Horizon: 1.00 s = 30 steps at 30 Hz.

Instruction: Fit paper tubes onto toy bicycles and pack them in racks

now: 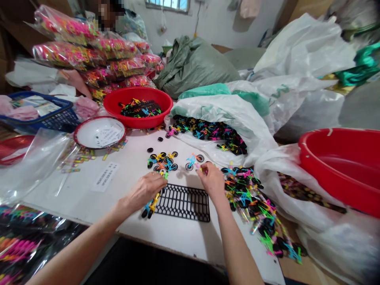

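Note:
A black slotted rack [184, 202] lies on the white table, with small yellow and blue toy bikes [152, 206] standing at its left end. My left hand [148, 188] is closed over that end, its fingertips at a green and yellow toy bike. Right of it, above the rack's right end, my right hand [211, 180] pinches a small pink piece. Just beyond those fingertips is a blue and orange toy bike [193, 161] with black wheels. A loose pile of toy bikes [163, 161] lies behind the rack.
Many toy bikes [245, 190] are heaped at the right; more spill from a white sack [208, 148]. A red basin [138, 122], white bowl [99, 132] and blue basket [56, 114] stand behind left. At the right is a large red tub [341, 170]. Another person [108, 16] is at the back.

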Each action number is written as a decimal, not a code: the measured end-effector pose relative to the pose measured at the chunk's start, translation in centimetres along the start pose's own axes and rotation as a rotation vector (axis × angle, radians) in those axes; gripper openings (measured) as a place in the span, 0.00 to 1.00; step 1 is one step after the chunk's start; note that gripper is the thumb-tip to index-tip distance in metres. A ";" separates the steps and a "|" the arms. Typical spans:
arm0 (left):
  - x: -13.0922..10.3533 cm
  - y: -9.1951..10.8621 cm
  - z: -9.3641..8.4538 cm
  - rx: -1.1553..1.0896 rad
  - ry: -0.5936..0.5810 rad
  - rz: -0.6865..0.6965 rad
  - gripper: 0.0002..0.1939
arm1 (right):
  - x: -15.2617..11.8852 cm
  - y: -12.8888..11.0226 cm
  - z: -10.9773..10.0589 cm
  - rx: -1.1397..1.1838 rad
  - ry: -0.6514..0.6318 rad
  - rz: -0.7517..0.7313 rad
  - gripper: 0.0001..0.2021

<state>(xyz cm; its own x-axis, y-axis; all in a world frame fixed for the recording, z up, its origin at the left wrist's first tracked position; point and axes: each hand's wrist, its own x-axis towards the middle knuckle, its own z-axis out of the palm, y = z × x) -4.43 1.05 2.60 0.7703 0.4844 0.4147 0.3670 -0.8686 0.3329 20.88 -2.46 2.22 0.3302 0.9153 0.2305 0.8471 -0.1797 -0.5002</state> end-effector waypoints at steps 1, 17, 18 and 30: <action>0.4 -0.3 -0.1 -0.006 -0.013 -0.017 0.12 | -1.1 -0.4 0.1 0.115 -0.052 0.020 0.09; 5.5 5.1 -2.1 -0.967 -0.263 -0.617 0.18 | -8.3 -6.4 -3.9 0.386 -0.339 -0.089 0.08; 5.3 5.1 -2.6 -0.943 -0.284 -0.606 0.18 | -8.5 -6.4 -3.7 0.416 -0.344 -0.078 0.08; -4.0 4.6 -2.6 -0.015 -0.049 -0.193 0.13 | -12.1 -8.8 9.3 0.702 -0.031 0.184 0.11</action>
<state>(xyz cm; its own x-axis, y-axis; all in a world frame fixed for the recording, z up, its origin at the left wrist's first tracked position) -7.20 -4.67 4.69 0.7111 0.6359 0.2999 0.5029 -0.7581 0.4151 5.55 -8.57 -3.89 0.4208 0.9043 0.0718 0.3082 -0.0680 -0.9489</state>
